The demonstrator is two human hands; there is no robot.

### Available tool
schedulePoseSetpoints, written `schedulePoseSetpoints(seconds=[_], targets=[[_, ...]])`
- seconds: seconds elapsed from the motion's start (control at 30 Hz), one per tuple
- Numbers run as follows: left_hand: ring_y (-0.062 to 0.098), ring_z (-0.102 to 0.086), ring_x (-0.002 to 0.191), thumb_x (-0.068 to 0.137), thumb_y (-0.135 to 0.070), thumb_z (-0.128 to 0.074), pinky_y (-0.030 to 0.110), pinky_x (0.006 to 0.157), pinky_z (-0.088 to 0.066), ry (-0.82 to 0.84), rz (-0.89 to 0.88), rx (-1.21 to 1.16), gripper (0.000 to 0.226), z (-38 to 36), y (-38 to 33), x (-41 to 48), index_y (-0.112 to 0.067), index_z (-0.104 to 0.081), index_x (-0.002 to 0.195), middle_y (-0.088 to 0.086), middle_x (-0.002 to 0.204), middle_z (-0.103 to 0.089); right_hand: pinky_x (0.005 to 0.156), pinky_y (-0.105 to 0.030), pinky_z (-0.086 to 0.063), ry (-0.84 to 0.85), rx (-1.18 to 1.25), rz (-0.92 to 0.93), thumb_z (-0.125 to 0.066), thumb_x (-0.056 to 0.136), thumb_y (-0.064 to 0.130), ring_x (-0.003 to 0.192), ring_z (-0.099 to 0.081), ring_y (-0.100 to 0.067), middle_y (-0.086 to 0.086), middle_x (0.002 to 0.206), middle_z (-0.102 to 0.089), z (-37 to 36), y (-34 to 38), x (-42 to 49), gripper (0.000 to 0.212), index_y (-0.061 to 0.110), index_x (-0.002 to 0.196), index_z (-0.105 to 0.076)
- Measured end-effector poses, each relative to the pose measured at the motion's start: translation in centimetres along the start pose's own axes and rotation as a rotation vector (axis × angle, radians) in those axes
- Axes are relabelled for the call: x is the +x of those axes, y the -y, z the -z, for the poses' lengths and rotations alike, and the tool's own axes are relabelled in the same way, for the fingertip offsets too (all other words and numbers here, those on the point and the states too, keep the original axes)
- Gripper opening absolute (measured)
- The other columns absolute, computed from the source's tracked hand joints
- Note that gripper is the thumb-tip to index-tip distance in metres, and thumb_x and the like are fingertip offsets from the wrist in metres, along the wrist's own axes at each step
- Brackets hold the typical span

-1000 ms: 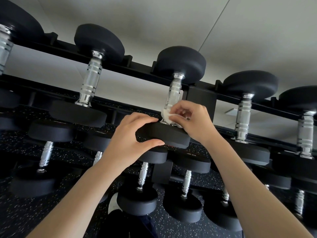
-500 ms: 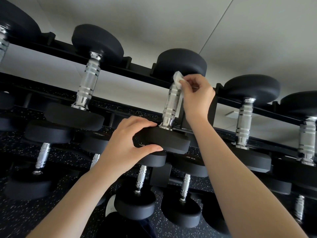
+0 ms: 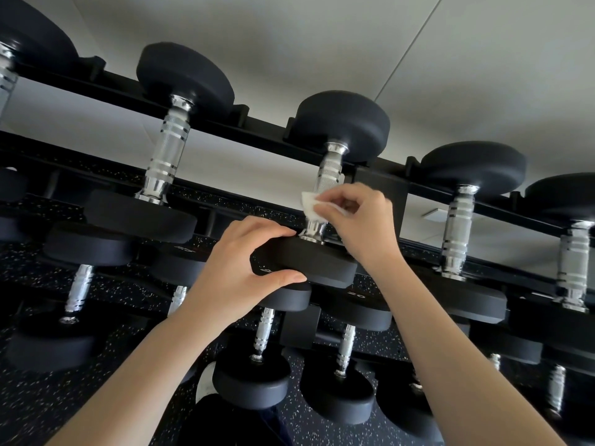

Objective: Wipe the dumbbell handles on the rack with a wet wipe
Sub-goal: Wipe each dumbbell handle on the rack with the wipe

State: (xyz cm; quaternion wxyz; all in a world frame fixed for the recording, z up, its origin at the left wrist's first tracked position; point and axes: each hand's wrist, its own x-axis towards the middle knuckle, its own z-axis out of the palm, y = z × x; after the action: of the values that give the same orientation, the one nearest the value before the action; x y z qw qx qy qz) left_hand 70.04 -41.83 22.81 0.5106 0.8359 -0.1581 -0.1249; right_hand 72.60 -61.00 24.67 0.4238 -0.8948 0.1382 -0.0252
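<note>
Running near-upright and tilting right toward its far head, the chrome handle sits on the rack top tier, with open gaps to the neighbouring handles. The right hand pinches the wet wipe against the handle's lower end. The left hand clamps its thumb and curled fingers on the near head.
</note>
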Motion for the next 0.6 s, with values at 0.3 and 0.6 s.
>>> schedulePoseSetpoints(seconds=[0.3, 0.6], targets=[[0.005, -0.048, 0.115, 0.062, -0.058, -0.066, 0.029, 0.094, -0.043, -0.014, -0.003, -0.010, 0.054, -0.2, 0.0, 0.0, -0.036, -0.063, 0.112, -0.023, 0.112, -0.055, 0.071, -0.016, -0.052, 0.221, 0.039, -0.066, -0.078, 0.074, 0.014, 0.068, -0.061, -0.006, 0.000, 0.074, -0.070, 1.6, -1.1, -1.7, 0.008, 0.018, 0.078, -0.072], [0.003, -0.048, 0.113, 0.061, -0.059, -0.065, 0.028, 0.093, -0.044, -0.006, -0.005, 0.008, 0.052, -0.1, -0.1, 0.1, -0.040, -0.062, 0.110, -0.023, 0.112, -0.055, 0.075, -0.023, -0.054, 0.276, 0.145, -0.112, -0.077, 0.075, 0.013, 0.075, -0.067, -0.017, -0.003, 0.075, -0.071, 2.0, -2.0, -1.8, 0.006, 0.015, 0.078, -0.072]])
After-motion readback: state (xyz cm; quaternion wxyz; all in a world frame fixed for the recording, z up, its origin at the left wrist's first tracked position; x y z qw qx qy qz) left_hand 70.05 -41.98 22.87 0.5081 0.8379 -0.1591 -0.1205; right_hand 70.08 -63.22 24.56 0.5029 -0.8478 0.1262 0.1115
